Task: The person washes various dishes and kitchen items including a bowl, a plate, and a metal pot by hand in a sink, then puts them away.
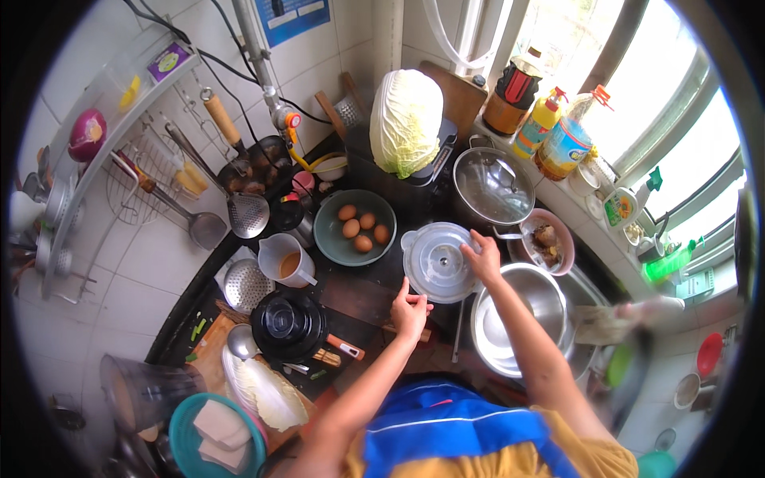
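Observation:
A round, translucent plastic lid [443,262] lies before me, apparently over a container whose lower part is hidden. My right hand [483,258] grips its right edge, thumb and fingers at the rim. At the lower left of the rim is my left hand [410,315], its index finger stretched up along the edge and the others apart. Nothing shows inside that hand; whether its fingertips touch the rim is hard to tell. A green-grey bowl [326,236] of several brown eggs [351,227] stands to the left. Below my right forearm is a stainless steel basin [487,325].
A napa cabbage [407,122] stands at the back, near a glass-lidded pot [495,185]. A pink bowl [565,239] holds food at right. Leftward are a measuring jug [285,260], a black lidded container [287,325], a cabbage leaf [269,388] and a teal basket [179,439].

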The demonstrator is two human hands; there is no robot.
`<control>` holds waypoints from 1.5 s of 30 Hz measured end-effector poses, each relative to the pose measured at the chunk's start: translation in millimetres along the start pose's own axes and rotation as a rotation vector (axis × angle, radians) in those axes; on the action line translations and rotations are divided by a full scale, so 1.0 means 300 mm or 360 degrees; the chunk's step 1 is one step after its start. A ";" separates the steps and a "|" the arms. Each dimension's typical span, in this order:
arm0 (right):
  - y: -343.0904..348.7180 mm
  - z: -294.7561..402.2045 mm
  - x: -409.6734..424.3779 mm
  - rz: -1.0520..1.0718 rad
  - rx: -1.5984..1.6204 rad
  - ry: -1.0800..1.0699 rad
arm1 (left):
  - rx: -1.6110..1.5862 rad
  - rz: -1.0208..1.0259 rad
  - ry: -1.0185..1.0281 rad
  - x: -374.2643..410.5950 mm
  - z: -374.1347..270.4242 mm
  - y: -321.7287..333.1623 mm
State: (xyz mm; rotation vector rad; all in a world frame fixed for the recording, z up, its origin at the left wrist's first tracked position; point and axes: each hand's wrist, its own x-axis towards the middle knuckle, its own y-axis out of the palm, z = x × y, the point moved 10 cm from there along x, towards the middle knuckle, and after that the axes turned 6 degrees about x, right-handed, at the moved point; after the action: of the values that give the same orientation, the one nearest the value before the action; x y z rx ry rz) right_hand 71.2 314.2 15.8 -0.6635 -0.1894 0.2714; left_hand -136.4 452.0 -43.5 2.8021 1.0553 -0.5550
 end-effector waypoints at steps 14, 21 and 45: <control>-0.088 0.118 -0.016 -0.0242 -0.0268 -0.0186 | -0.0159 -0.0091 0.0073 0.130 0.017 -0.023; -0.402 0.208 -0.354 -0.0273 0.0194 -0.0575 | 0.0505 -0.0199 0.0817 -0.037 -0.241 -0.040; -1.419 -1.649 -1.534 -0.1590 0.1108 0.1457 | 0.0569 0.0822 0.0269 -0.698 -0.084 0.903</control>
State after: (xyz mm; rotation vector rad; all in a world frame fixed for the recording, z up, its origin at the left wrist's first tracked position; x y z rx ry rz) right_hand -157.3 -435.1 -138.5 0.0965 0.4481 -0.8998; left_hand -96.9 123.1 46.6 3.2951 0.2241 -0.4858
